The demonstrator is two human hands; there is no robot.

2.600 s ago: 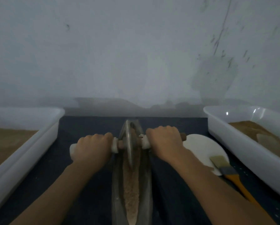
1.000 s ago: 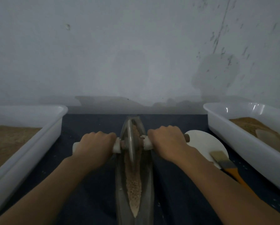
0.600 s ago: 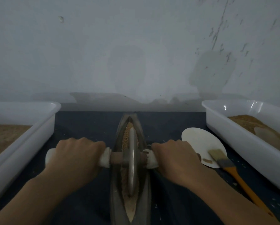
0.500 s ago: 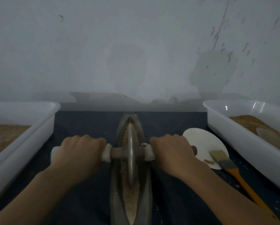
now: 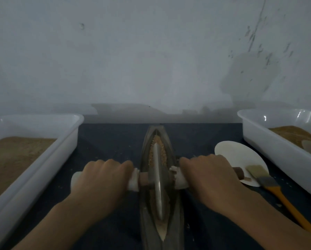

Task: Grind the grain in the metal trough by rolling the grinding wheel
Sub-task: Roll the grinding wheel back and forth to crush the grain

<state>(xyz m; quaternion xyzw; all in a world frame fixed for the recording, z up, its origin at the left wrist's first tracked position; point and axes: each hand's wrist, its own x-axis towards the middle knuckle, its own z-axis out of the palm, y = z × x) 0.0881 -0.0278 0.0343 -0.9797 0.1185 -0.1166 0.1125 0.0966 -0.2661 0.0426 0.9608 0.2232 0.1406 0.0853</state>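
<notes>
Both hands, left hand (image 5: 104, 179) and right hand (image 5: 208, 175), clamp the axle beside the stiff, probably heavy grinding wheel (image 5: 158, 184), mid-trough (image 5: 171, 154), grain (image 5: 162, 150) at twelve o'clock.

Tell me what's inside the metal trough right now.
The metal trough holds the upright grinding wheel and tan grain, coarse past the wheel, finer at the near tip. Whatever lies directly under the wheel is hidden. Both hands grip its handle outside the trough.
</notes>
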